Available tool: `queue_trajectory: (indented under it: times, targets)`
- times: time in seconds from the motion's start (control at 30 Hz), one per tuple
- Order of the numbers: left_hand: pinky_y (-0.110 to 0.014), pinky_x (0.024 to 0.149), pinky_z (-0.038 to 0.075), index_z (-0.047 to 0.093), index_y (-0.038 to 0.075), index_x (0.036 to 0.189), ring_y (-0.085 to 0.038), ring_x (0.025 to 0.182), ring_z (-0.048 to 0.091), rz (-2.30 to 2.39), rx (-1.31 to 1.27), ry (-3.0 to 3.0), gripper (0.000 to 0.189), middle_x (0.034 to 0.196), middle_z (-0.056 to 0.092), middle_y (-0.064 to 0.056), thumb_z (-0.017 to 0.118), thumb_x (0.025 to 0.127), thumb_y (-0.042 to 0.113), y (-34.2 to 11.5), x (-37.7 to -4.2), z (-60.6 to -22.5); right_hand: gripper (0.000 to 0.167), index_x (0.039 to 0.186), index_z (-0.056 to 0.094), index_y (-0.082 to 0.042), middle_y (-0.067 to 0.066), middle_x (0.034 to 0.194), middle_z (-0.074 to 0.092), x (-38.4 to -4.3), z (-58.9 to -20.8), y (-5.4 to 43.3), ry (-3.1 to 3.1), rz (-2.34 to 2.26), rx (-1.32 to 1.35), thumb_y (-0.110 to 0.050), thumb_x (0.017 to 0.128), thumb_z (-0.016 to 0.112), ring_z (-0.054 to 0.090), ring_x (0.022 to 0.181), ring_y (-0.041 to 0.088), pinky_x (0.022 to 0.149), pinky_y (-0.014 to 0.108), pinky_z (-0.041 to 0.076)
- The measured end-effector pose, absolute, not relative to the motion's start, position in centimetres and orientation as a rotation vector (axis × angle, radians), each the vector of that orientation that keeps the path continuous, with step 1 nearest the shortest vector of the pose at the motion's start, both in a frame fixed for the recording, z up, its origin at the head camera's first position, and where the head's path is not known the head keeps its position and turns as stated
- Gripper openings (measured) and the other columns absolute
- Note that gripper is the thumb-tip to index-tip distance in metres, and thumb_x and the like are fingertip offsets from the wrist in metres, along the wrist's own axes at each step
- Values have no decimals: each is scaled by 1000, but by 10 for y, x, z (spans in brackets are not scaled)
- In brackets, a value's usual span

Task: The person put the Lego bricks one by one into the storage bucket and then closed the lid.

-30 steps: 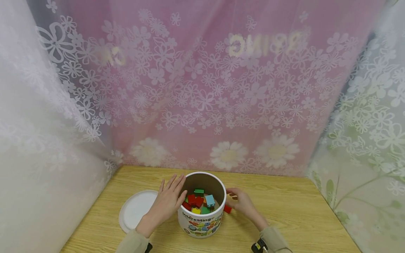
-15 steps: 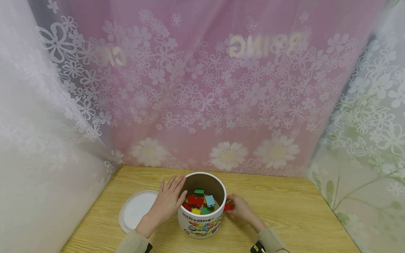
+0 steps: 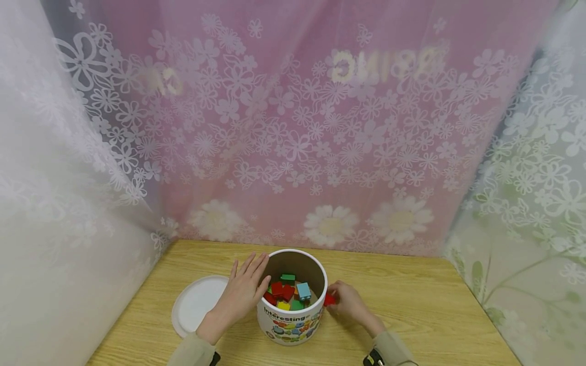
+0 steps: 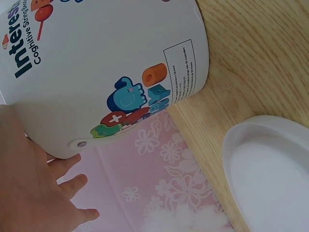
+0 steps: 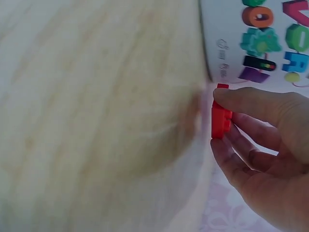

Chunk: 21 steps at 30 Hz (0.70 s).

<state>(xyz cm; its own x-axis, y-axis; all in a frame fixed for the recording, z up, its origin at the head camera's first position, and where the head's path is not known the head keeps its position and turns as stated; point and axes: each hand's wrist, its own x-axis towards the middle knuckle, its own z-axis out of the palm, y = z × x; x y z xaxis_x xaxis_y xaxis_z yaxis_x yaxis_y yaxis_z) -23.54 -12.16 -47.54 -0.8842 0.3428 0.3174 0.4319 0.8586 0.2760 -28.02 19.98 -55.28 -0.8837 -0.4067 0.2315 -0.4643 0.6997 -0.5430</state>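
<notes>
A white round tub (image 3: 290, 325) with printed pictures stands on the table, and several coloured building blocks lie inside it, among them a light blue block (image 3: 303, 291) and a green block (image 3: 288, 278). My left hand (image 3: 244, 287) rests against the tub's left rim with its fingers spread. On the tub's right side my right hand (image 3: 349, 302) pinches a red building block (image 5: 220, 118) between thumb and fingertips, studs toward the palm in the right wrist view. The block is close beside the tub's wall, low near the table.
A white round lid (image 3: 199, 305) lies on the wooden table (image 3: 412, 300) left of the tub, partly behind the left forearm. Flowered curtains (image 3: 297, 127) hang at the back and on both sides.
My right hand has come down to the red block, which lay on the table beside the tub, and now grips it. The left hand has stayed on the rim.
</notes>
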Motion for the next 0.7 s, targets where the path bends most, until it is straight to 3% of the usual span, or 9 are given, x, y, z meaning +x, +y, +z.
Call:
queue_trajectory:
  times: [0.2,0.57,0.7]
  targets:
    - [-65,121,13,35,9,159,-33,153,25,-493,-590,-2769,61,163,36,-8,41,109,44,-121,-235,-476,30,100,75,-4,7,91,63,-279,-534,202,-2791,949,652,3,73,86,64,79,23,67,28,54]
    - [-66,120,13,36,9,159,-33,153,25,-507,-597,-2759,62,163,36,-8,40,109,45,-122,-235,-477,32,110,74,0,11,99,65,-276,-492,209,-2761,924,625,1,79,83,65,83,26,75,46,59]
    - [-66,120,13,37,8,158,-34,152,26,-512,-604,-2743,62,162,37,-9,40,109,45,-122,-235,-478,32,112,74,-2,9,99,65,-275,-479,211,-2758,894,634,-1,81,82,66,85,27,76,46,59]
